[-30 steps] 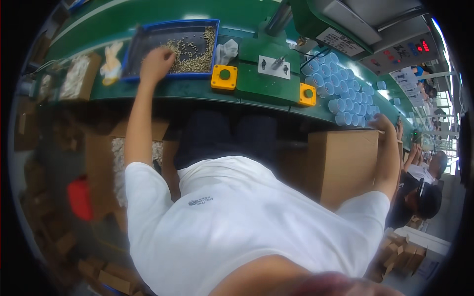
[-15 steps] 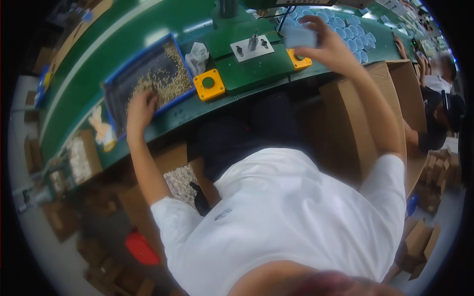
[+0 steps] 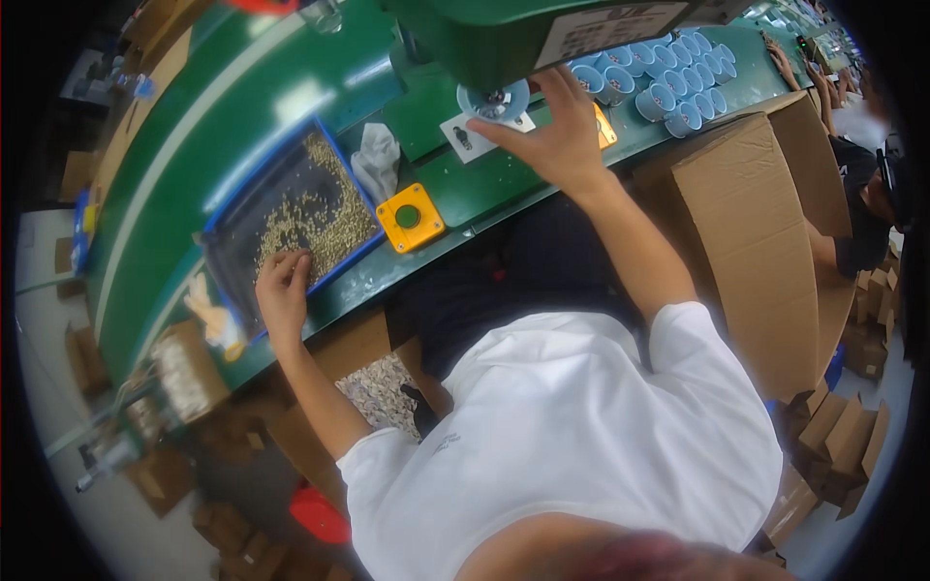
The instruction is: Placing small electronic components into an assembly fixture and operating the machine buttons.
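My right hand (image 3: 565, 138) grips a light blue plastic cup (image 3: 496, 108) by its side, thumb in front and fingers behind. The cup is over the white plate (image 3: 467, 141) on a green bench press (image 3: 484, 39), and its open top shows small dark and shiny bits inside. At the near edge of a blue-rimmed tray (image 3: 233, 194), my left hand (image 3: 283, 290) has its fingertips drawn together among small brass-coloured parts (image 3: 334, 225). Whatever those fingertips hold is too small to make out.
A yellow box with a green button (image 3: 411, 218) stands between tray and press; a second yellow box (image 3: 605, 127) is partly behind my right hand. Crumpled white plastic (image 3: 376, 160) lies by the tray. Many blue cups (image 3: 678, 82) stand at right, above a large carton (image 3: 741, 242).
My right hand has brought the cup leftward, from beside the press to over its white plate. My left hand has shifted slightly to the tray's near edge. The whole view has tilted a little.
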### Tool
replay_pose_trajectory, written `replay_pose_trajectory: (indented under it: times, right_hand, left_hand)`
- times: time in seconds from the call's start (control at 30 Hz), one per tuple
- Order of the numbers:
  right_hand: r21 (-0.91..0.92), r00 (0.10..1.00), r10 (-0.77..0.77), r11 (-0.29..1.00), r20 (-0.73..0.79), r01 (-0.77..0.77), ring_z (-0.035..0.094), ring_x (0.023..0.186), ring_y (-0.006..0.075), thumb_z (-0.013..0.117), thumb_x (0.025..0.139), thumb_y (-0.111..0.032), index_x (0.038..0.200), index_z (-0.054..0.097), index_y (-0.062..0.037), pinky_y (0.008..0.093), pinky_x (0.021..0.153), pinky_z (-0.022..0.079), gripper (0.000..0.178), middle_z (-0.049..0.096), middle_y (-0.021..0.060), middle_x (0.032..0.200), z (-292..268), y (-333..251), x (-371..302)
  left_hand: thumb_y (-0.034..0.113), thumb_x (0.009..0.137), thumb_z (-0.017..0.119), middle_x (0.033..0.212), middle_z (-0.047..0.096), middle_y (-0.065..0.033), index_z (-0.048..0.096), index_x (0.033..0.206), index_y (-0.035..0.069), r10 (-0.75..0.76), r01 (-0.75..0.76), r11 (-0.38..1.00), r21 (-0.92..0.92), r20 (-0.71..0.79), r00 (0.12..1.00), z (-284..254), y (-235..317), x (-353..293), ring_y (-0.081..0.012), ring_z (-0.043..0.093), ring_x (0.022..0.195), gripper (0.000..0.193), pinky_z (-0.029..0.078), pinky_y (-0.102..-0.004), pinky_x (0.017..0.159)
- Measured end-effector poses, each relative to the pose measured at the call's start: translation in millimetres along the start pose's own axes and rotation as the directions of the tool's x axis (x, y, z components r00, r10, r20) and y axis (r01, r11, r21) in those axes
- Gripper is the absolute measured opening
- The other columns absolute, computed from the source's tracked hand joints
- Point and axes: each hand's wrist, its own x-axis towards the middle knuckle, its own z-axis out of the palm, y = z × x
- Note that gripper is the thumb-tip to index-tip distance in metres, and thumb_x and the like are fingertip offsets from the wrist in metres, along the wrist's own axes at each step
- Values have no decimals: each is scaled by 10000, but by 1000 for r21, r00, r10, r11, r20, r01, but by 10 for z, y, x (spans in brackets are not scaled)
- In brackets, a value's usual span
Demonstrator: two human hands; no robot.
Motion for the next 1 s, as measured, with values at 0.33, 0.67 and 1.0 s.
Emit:
replay_pose_trajectory:
  times: [0.33, 0.67, 1.0]
  right_hand:
    - [-104, 994, 1, 995, 108, 10, 672, 1063, 290, 928, 724, -348, 1263, 651, -52, 388, 882, 585, 675, 648, 119, 1207, -144, -73, 90]
    - [45, 994, 19, 999, -111, -14, 663, 984, 379, 857, 799, -272, 1135, 666, -22, 465, 892, 528, 461, 689, 142, 1108, -141, 209, -136]
    - [-10, 950, 48, 998, -307, -54, 662, 963, 361, 650, 896, -77, 929, 700, -24, 456, 872, 507, 80, 709, 147, 913, -348, 903, -821]
  left_hand:
    - [92, 924, 767, 885, 706, -71, 779, 1067, -8, -30, 34, 998, 54, -67, 997, 45, 61, -51, -136, 665, 796, 175, 515, -280, 751]
    - [35, 813, 786, 970, 753, -114, 768, 931, 21, 584, -534, 810, 243, -248, 773, 1046, 1006, -53, -320, 701, 891, 120, 578, -399, 800]
    - [65, 800, 790, 843, 722, -144, 766, 846, 25, 611, -585, 785, 204, -96, 786, 846, 1211, -87, -350, 697, 858, 66, 559, -451, 817]
